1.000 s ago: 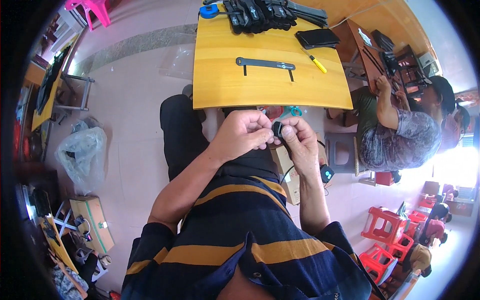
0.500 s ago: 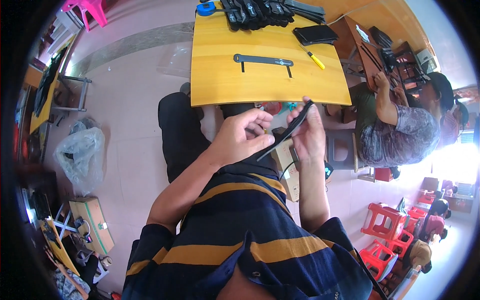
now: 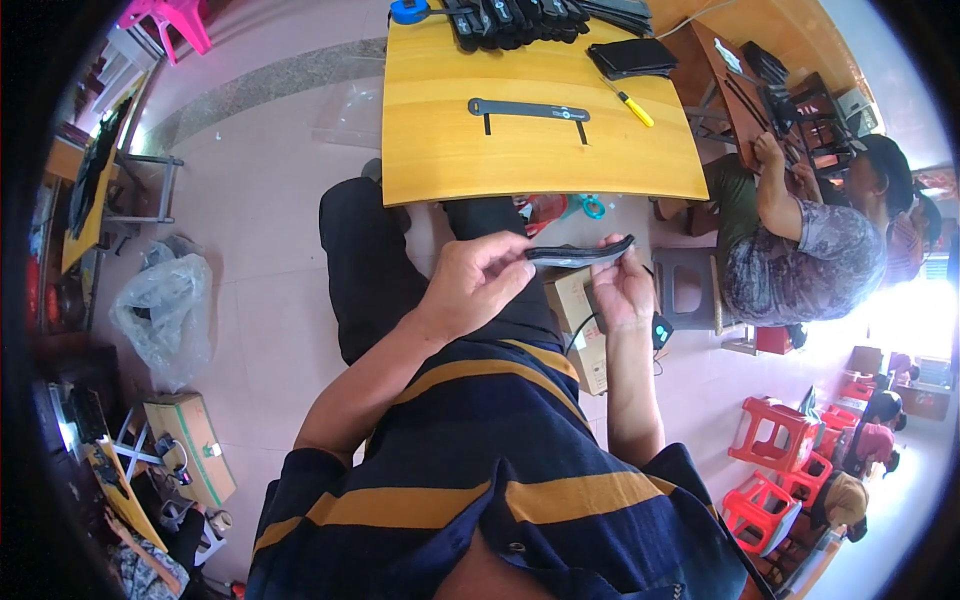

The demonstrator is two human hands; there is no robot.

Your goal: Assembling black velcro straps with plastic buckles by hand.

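In front of the table edge I hold a thin stack of black strips (image 3: 572, 257), roughly level, between both hands. My left hand (image 3: 474, 286) pinches its left end between thumb and fingers. My right hand (image 3: 625, 288) grips the other end, which curves upward slightly. A single dark strip with a rounded, holed left end (image 3: 528, 110) lies on the yellow table (image 3: 440, 165), over two short black marks. Behind it sits a pile of bundled black strips (image 3: 515, 22).
At the table's right are a stack of flat black pieces (image 3: 632, 58) and a yellow-handled screwdriver (image 3: 636, 108). A blue tape measure (image 3: 410, 11) sits at the far left corner. Cardboard boxes (image 3: 580, 310) stand below my right hand. A seated person (image 3: 800, 250) works at my right.
The stack has turned from steeply slanted to nearly level. My left hand, free beside it before, now grips its left end. My right hand has lowered slightly.
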